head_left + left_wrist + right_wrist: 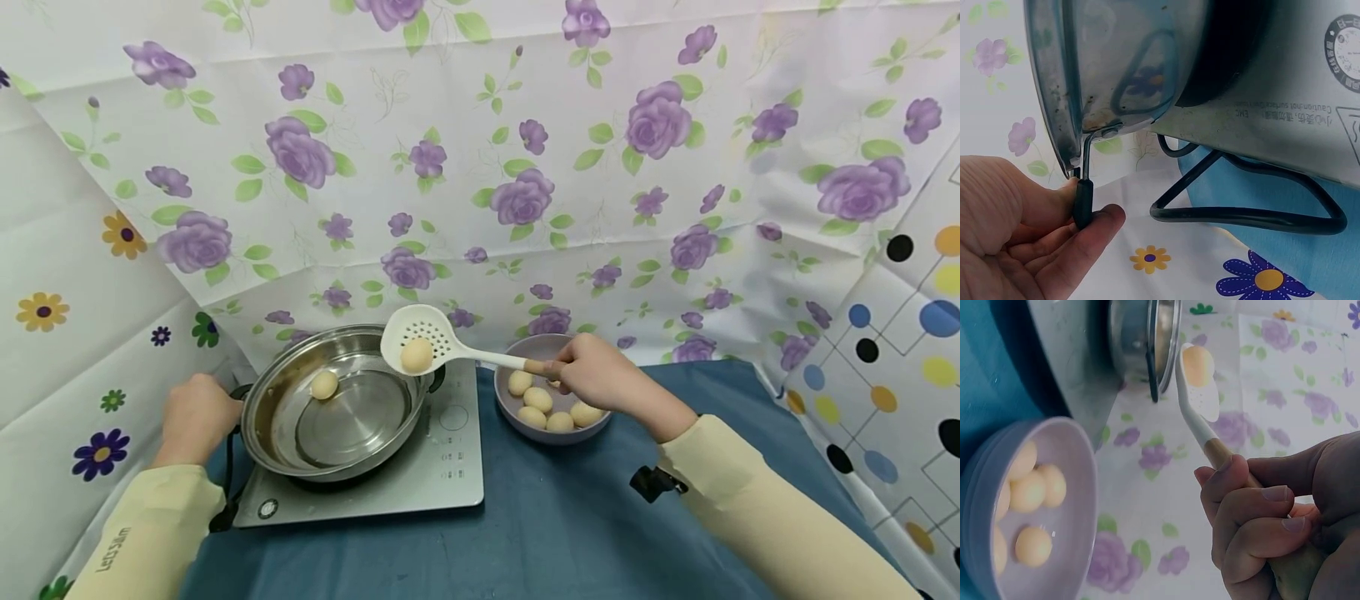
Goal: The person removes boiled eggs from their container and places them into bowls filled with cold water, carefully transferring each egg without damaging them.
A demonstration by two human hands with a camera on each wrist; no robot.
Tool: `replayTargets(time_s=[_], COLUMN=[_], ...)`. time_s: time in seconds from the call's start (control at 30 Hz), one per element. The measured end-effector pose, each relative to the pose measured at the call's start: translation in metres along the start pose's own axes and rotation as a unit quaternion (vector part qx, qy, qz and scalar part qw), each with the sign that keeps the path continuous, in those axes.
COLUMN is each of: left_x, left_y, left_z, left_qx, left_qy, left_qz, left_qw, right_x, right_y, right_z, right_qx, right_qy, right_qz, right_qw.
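Observation:
My right hand [600,373] grips the wooden handle of a white slotted skimmer [480,357], fingers curled round it in the right wrist view. One pale round egg [417,356] rests in the skimmer's bowl, raised near the right rim of a steel pan [258,400]. At the pan's left side my left hand [197,417] pinches a black side handle [1083,206] between thumb and fingers. A single egg [324,385] lies inside the pan. Under my right hand stands a grey-purple bowl [517,423] with several similar eggs [537,400].
The pan sits on a silver induction cooktop [367,500] with a black cord [1247,215] at its left. A blue cloth [555,525] covers the table. Flowered sheets [465,167] hang behind and at the left; a dotted one [900,375] hangs at the right.

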State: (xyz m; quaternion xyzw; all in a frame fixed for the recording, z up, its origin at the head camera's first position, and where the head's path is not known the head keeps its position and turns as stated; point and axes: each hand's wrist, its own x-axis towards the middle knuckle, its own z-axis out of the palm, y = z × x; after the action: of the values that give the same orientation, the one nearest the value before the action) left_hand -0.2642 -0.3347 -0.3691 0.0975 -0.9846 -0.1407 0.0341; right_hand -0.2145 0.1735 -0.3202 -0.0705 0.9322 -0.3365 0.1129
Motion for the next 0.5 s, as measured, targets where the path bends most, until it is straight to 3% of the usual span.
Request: replayTargets(time_s=[0.5], left_x=[0.000], left_y=[0.002], left_z=[0.000], left_qx=[0.001], left_qy=[-0.006], left_qz=[-0.002], left_qw=[1.0000], right_x=[-0.021], right_y=[0.052], right_z=[-0.023], right_qx=[-0.002], right_qy=[0.023], right_qz=[0.030], right_qw=[0.9993])
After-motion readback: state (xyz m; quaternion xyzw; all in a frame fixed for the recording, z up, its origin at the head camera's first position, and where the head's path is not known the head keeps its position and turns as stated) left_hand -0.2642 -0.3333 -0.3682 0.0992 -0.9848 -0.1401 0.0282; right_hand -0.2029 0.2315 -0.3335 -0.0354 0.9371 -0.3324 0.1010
